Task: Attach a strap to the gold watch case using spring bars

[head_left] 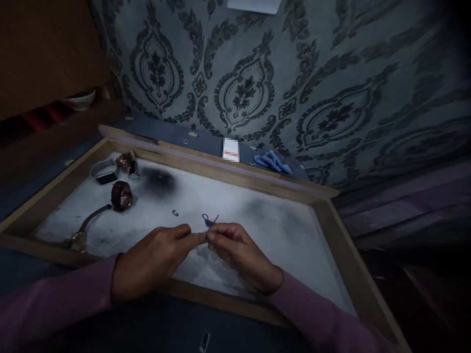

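My left hand (158,257) and my right hand (245,252) meet over the white floor of a shallow wooden tray (342,245), both with fingers pinched together. Just beyond the right fingertips shows a small dark piece with a loop and a thin prong (209,221); my right hand seems to grip its near end. What lies between the left fingertips is hidden. Left of this piece, a tiny dark ring (175,213) rests on the white floor.
Several watches lie at the tray's left, among them a dark red one (121,196) and a grey-strapped one (105,172). Behind the tray's back rim are a white card-like item (230,149) and a blue cloth (273,162). A patterned wall (250,73) rises beyond.
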Demonstrator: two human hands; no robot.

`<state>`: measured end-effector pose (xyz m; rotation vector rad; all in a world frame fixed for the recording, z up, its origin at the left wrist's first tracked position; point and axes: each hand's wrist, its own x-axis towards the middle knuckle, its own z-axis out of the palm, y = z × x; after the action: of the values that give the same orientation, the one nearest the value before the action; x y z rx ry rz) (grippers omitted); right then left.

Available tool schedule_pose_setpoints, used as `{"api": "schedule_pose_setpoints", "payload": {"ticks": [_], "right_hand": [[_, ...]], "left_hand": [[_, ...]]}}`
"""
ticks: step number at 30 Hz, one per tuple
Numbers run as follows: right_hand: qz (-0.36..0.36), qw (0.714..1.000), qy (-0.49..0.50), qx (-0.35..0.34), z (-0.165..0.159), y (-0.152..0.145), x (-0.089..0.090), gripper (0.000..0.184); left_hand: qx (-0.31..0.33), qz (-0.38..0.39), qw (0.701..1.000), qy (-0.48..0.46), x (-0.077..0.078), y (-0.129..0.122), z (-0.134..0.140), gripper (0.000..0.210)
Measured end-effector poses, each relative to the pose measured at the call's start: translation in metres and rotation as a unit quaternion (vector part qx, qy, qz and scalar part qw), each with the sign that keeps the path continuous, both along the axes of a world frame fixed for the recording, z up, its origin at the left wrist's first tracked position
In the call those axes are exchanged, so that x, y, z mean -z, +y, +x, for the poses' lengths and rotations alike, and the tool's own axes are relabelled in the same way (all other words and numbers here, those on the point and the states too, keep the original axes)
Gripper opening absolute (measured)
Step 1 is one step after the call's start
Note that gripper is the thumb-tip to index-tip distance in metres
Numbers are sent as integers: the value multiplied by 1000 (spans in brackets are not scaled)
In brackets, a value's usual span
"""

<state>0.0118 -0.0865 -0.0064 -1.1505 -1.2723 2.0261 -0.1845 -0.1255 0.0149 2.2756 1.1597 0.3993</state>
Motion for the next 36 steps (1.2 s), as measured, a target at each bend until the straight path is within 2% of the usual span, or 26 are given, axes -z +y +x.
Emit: {"api": "schedule_pose_setpoints", "payload": {"ticks": [4, 7, 11, 14, 19, 24, 28, 32, 36], "right_hand": [[46, 999, -20, -13, 0, 1, 1, 29], [125, 991, -49, -27, -1, 0, -1, 26], [215, 970, -99, -59, -2, -4, -5, 25], [237, 962, -112, -76, -3, -6, -6, 26], [220, 971, -77, -49, -4, -8, 0, 16], [198, 978, -48, -38, -7, -6, 2, 15], [164, 986, -26, -19, -8, -3, -1, 16], [107, 994, -16, 3, -9, -3, -1, 17], [123, 992, -31, -1, -8, -2, -1, 21]], "left_hand": [[-33, -57, 994, -91, -2, 3, 2, 26], [-77, -150, 975, -146, 0, 7, 3, 17], [-112, -323, 909, -237, 6, 13, 4, 14], [-116, -382, 874, -278, 9, 16, 4, 15], [-138, -418, 847, -299, 11, 20, 4, 14], [-131, -426, 841, -307, 15, 22, 3, 17], [-121, -460, 812, -337, 14, 23, -2, 20], [-138, -493, 781, -357, 10, 23, -5, 25], [-144, -498, 781, -349, 11, 24, -4, 24]]}}
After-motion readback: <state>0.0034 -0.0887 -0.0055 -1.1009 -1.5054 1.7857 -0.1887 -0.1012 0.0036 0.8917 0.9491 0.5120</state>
